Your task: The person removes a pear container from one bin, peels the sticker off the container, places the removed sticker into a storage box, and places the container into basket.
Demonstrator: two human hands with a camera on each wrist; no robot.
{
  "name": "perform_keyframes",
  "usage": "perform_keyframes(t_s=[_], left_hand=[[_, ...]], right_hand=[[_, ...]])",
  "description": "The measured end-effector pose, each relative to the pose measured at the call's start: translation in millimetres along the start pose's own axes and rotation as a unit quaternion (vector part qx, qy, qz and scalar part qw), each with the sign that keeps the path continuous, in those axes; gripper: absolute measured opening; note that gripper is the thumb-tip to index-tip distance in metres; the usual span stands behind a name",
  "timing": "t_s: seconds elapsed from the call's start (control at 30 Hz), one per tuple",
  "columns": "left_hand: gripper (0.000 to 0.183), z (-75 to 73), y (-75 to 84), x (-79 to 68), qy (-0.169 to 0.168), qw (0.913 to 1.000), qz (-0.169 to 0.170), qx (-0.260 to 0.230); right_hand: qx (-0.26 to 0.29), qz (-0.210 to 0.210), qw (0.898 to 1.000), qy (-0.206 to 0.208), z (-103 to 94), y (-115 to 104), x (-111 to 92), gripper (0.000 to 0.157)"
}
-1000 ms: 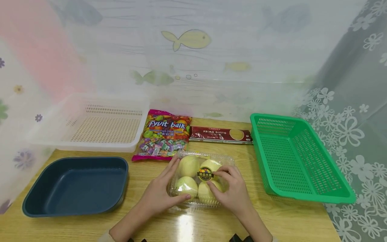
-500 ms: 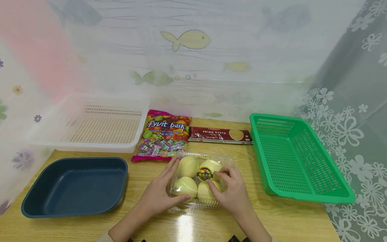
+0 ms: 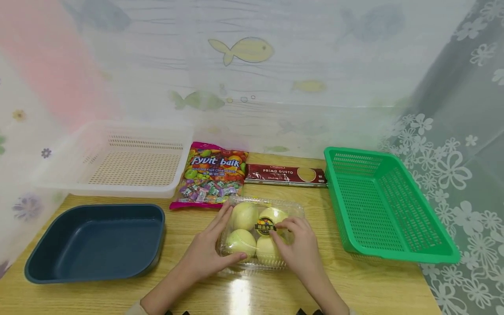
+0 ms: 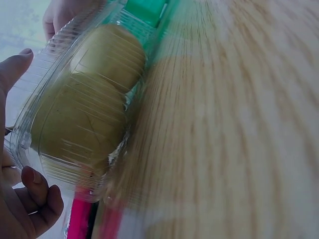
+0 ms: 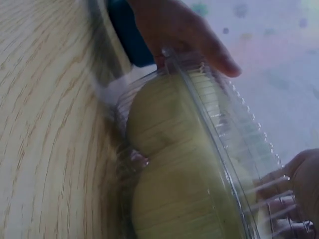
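Observation:
A clear plastic clamshell box (image 3: 246, 265) of several round, pale yellow fruits (image 3: 241, 243) sits on the table in front of me. My left hand (image 3: 202, 251) holds the box by its left side, thumb over the front edge and fingers along the far left corner. On the lid is a round black-and-gold sticker (image 3: 263, 226). My right hand (image 3: 303, 245) has thumb and forefinger pinched together at the sticker's right edge, covering part of it. From the left wrist view, the fruits (image 4: 79, 117) show through the ribbed wall, with left fingertips (image 4: 35, 179) at the corner.
Behind the box lie a candy bag (image 3: 214, 175) and a red spaghetti packet (image 3: 285, 175). A green basket (image 3: 342, 218) stands to the right. At left are a white basket (image 3: 118, 190) and a dark blue basin (image 3: 98, 245). A patterned curtain (image 3: 256, 122) hangs behind.
My right thumb and forefinger have shifted slightly left, over the sticker's right edge, and drawn closer together. My left hand and the box stay in place.

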State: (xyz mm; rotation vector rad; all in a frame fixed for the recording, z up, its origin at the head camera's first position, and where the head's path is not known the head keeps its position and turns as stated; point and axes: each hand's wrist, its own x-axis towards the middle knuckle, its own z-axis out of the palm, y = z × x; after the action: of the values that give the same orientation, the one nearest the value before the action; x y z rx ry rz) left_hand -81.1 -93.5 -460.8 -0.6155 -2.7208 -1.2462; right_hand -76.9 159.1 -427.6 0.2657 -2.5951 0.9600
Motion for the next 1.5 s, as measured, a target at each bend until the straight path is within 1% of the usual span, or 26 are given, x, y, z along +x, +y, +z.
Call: perform_keyframes(t_s=[0.1, 0.17, 0.3, 0.37, 0.63, 0.77, 0.8, 0.87, 0.97, 1.03, 1.13, 1.27, 1.5], left_hand=[[0.115, -0.4, -0.3, 0.3, 0.002, 1.0, 0.003, 0.001], [0.115, -0.5, -0.2, 0.5, 0.002, 1.0, 0.003, 0.002], [0.115, -0.4, -0.1, 0.6, 0.0, 1.0, 0.002, 0.0], [0.115, -0.3, -0.3, 0.4, -0.001, 1.0, 0.001, 0.001], [0.116, -0.5, -1.4, -0.7, 0.001, 1.0, 0.003, 0.002], [0.116, -1.0, -0.9, -0.7, -0.001, 1.0, -0.002, -0.002], [0.116, -1.1, -0.7, -0.7, -0.001, 1.0, -0.002, -0.003], [0.116, -1.1, -0.6, -0.3, -0.001, 1.0, -0.002, -0.004], [0.116, -1.0, -0.8, 0.2, -0.001, 1.0, 0.003, -0.002], [0.116, -0.9, -1.0, 0.4, 0.0, 1.0, 0.005, -0.002], [0.115, -0.6, -1.0, 0.5, 0.002, 1.0, 0.008, -0.001], [0.115, -0.4, -1.2, 0.3, 0.002, 0.9999, 0.009, -0.004], [0.115, 0.1, -1.3, -0.1, 0.003, 1.0, 0.007, -0.005]], right_hand=[[0.005, 0.03, 0.999, -0.012, 0.0, -4.1, 3.3, 0.008], [0.003, 0.042, 0.999, -0.017, 0.5, -6.0, 4.7, 0.005], [-0.005, 0.051, 0.998, -0.018, 1.9, -7.7, 4.8, 0.004], [-0.007, 0.052, 0.998, -0.018, 2.9, -7.9, 4.1, 0.007], [0.011, 0.046, 0.999, -0.012, 5.2, -6.9, 3.4, 0.008], [0.032, 0.045, 0.998, 0.005, 2.8, -5.0, 3.2, 0.006], [0.028, 0.043, 0.999, 0.009, 2.2, -4.9, 2.8, 0.007], [0.009, 0.038, 0.999, 0.013, 1.8, -5.4, 1.7, 0.017], [-0.025, 0.026, 0.999, 0.008, 3.3, -8.6, -0.5, 0.026], [-0.035, 0.024, 0.999, 0.004, 4.4, -11.7, -1.5, 0.024], [-0.032, 0.034, 0.999, 0.003, 5.5, -15.8, -1.9, 0.017], [-0.029, 0.039, 0.999, 0.012, 6.0, -18.0, -1.0, 0.008], [-0.029, 0.012, 0.999, 0.033, 8.8, -15.0, -0.2, 0.009]])
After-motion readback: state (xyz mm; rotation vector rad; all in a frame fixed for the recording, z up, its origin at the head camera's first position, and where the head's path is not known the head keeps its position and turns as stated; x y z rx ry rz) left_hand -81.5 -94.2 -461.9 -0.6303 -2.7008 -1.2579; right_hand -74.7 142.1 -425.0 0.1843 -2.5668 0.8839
